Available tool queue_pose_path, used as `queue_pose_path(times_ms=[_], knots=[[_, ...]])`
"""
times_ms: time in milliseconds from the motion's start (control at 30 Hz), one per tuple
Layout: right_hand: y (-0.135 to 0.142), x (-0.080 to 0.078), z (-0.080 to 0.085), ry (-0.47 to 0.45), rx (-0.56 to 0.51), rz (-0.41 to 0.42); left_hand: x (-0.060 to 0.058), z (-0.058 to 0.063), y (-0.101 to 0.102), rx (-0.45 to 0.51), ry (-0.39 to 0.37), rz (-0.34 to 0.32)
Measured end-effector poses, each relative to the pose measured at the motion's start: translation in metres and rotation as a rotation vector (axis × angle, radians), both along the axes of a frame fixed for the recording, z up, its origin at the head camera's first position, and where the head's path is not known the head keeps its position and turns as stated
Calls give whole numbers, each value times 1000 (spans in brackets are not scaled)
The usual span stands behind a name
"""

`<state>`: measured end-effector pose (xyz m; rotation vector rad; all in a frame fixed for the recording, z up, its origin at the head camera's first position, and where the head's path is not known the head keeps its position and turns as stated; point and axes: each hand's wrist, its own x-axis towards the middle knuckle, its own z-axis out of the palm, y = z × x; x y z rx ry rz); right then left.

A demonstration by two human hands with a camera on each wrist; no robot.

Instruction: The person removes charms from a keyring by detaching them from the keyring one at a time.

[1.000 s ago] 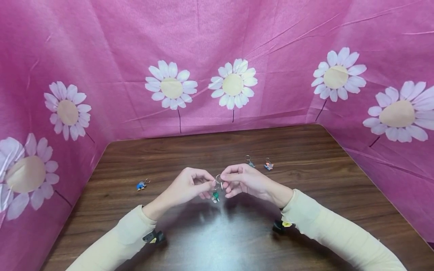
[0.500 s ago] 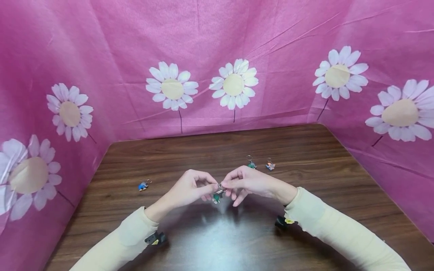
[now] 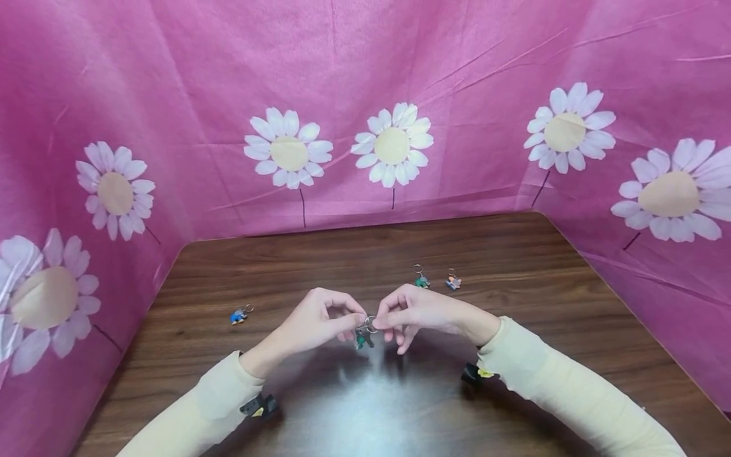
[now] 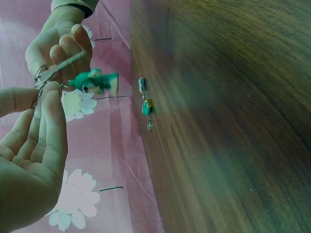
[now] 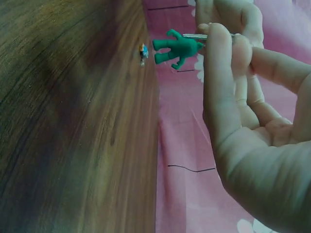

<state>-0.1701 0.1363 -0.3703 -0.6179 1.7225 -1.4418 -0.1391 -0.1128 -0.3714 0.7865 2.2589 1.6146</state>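
Note:
Just above the table, both hands meet at a keychain's metal ring (image 3: 371, 325). My left hand (image 3: 325, 320) pinches it from one side between thumb and fingertips. From the other side my right hand (image 3: 419, 312) pinches the ring with thumb and index finger, its other fingers apart below. A green figure (image 5: 180, 49) with arms and legs hangs from the ring, facing away in the right wrist view. Beside the figure hangs a metal key (image 4: 68, 63), seen nearly edge-on in the right wrist view. Fingertips partly hide the ring.
On the brown wooden table (image 3: 491, 244), a blue figure keychain (image 3: 238, 315) lies to the left. Behind the right hand lie a green-and-grey keychain (image 3: 421, 280) and an orange-and-grey one (image 3: 453, 280). A pink cloth (image 3: 457, 76) with daisies encloses the back and sides.
Both hands have come down slightly toward the table's front. The key, upright near the right fingers, tipped flat and now hangs beside the green figure. The keychains on the table stay put.

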Motion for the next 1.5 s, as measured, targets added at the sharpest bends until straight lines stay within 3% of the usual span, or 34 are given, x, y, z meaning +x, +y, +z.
queue_pose_path(times_ms=[267, 500, 867, 1133, 1433, 1500], knots=[[-3, -1, 0, 46, -17, -29, 0, 2, -1, -9, -24, 1], [-3, -3, 0, 130, 54, -44, -1, 4, -2, -2, -2, 6], [-5, 1, -2, 60, -25, -62, 2, -1, -3, 1, -2, 3], [-3, -2, -1, 58, -96, -172, 2, -2, -1, 9, 37, -11], [-2, -1, -1, 230, -118, -176, 3, -1, 0, -2, 17, -2], [-2, -2, -1, 228, -129, -192, 3, -2, 0, -5, 19, -5]])
